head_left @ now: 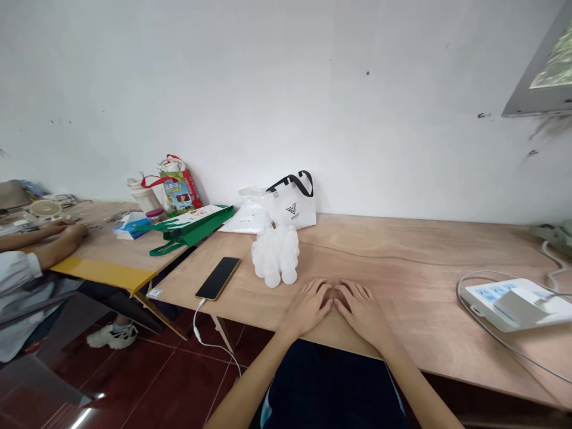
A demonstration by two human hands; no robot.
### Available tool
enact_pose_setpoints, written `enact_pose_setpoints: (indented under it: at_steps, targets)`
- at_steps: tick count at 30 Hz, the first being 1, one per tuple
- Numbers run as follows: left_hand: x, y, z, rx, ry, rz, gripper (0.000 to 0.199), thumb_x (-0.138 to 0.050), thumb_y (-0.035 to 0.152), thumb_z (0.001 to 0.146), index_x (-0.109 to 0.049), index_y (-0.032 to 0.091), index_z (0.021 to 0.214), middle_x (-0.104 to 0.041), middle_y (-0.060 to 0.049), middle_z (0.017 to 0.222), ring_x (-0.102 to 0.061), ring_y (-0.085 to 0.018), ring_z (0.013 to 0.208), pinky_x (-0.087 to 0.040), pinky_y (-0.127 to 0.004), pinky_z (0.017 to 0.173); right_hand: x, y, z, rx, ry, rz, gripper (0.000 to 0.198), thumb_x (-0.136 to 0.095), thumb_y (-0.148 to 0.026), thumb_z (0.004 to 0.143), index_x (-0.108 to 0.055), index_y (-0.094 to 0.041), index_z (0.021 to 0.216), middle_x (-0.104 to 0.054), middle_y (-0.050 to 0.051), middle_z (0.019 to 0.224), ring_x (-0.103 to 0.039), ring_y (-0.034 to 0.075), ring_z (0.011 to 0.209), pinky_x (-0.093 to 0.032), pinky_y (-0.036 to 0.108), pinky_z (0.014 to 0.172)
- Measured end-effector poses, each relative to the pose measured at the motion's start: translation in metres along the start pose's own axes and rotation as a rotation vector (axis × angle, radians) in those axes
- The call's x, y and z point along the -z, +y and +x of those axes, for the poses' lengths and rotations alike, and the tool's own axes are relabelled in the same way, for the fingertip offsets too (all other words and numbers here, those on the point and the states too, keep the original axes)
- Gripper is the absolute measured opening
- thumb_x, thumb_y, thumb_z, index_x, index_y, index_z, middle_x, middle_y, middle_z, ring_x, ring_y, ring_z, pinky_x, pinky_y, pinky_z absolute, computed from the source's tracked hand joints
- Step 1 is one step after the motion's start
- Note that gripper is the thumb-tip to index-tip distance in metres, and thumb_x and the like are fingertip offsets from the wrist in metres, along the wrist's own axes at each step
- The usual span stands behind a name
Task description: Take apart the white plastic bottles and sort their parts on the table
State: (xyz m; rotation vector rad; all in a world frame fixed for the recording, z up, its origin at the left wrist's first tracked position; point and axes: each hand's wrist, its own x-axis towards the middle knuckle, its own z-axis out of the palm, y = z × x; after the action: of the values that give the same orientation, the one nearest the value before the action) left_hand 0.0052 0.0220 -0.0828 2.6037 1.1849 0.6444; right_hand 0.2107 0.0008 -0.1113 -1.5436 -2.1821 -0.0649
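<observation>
My left hand (308, 307) lies palm down on the wooden table (429, 280) near its front edge, fingers stretched out and holding nothing. Beside it, my right hand (360, 307) rests the same way, its fingertips and thumb close to those of the left. Just beyond my left hand stands a cluster of white, translucent, round-ended pieces (276, 253); their exact kind is unclear. Neither hand touches it. Farther left lies a dark-screened phone (218, 278) with a white cable plugged into it.
A white bag with black handles (292, 205) and a clear plastic packet (245, 217) sit against the wall. On the right is a white device (518, 301) with a cable. At the left table, a co-worker's arms (62, 238) rest near a green bag (192, 229).
</observation>
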Motion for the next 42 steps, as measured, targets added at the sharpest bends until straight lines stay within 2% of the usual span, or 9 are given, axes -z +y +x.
enact_pose_setpoints:
  at_steps: [10,15,20,24,27,30,42]
  targets:
    - [0.001,-0.001,0.001,-0.016,0.006,0.01,0.035,-0.046,0.039,0.105,-0.056,0.023,0.134,-0.056,-0.009,0.146,-0.05,-0.025,0.139,-0.045,-0.044,0.116,0.004,-0.005,0.001,-0.034,-0.055,-0.015,0.04,-0.038,-0.042,0.107,-0.062,-0.025,0.132,-0.059,0.011,0.146,-0.053,0.027,0.135,-0.039,0.05,0.113]
    - [0.0,-0.001,0.001,-0.007,0.004,0.007,0.035,-0.046,0.039,0.105,-0.056,0.022,0.133,-0.056,-0.009,0.146,-0.049,-0.025,0.14,-0.044,-0.045,0.118,0.003,-0.011,0.0,-0.168,-0.095,-0.138,0.051,-0.037,-0.052,0.105,-0.06,-0.022,0.139,-0.042,0.017,0.161,-0.031,0.039,0.152,-0.022,0.072,0.117]
    - [0.0,-0.001,0.0,0.0,0.028,-0.007,0.034,-0.047,0.038,0.105,-0.055,0.025,0.135,-0.054,-0.007,0.15,-0.049,-0.024,0.141,-0.043,-0.046,0.118,0.015,-0.015,0.002,-0.213,-0.218,-0.138,0.06,-0.034,-0.056,0.105,-0.054,-0.019,0.149,-0.039,0.018,0.163,-0.03,0.039,0.153,-0.022,0.067,0.12]
    - [0.004,0.001,0.002,0.01,0.027,0.017,0.035,-0.05,0.039,0.104,-0.056,0.026,0.136,-0.052,-0.008,0.154,-0.048,-0.027,0.142,-0.04,-0.051,0.12,0.026,-0.011,0.002,-0.188,-0.267,-0.101,0.065,-0.029,-0.065,0.104,-0.05,-0.026,0.153,-0.035,0.013,0.166,-0.028,0.036,0.154,-0.018,0.069,0.12]
    - [0.006,0.002,0.003,0.018,0.006,0.05,0.037,-0.049,0.04,0.104,-0.057,0.024,0.136,-0.053,-0.009,0.153,-0.047,-0.028,0.143,-0.039,-0.052,0.12,0.023,-0.008,0.001,-0.212,-0.269,-0.105,0.069,-0.026,-0.069,0.103,-0.045,-0.03,0.156,-0.027,0.011,0.17,-0.02,0.039,0.157,-0.009,0.076,0.118]
    - [0.006,0.003,0.003,0.012,0.002,0.068,0.037,-0.047,0.041,0.105,-0.058,0.023,0.136,-0.054,-0.009,0.152,-0.047,-0.027,0.143,-0.039,-0.05,0.121,0.017,-0.006,0.0,-0.238,-0.271,-0.108,0.075,-0.024,-0.072,0.101,-0.041,-0.026,0.159,-0.021,0.012,0.171,-0.014,0.041,0.157,-0.007,0.074,0.12]
    - [0.004,0.001,0.003,0.007,-0.001,0.06,0.04,-0.044,0.043,0.105,-0.057,0.023,0.137,-0.053,-0.01,0.153,-0.047,-0.027,0.143,-0.038,-0.049,0.121,0.016,-0.004,-0.001,-0.224,-0.239,-0.105,0.077,-0.022,-0.074,0.101,-0.045,-0.025,0.156,-0.03,0.013,0.169,-0.021,0.041,0.156,-0.013,0.072,0.12]
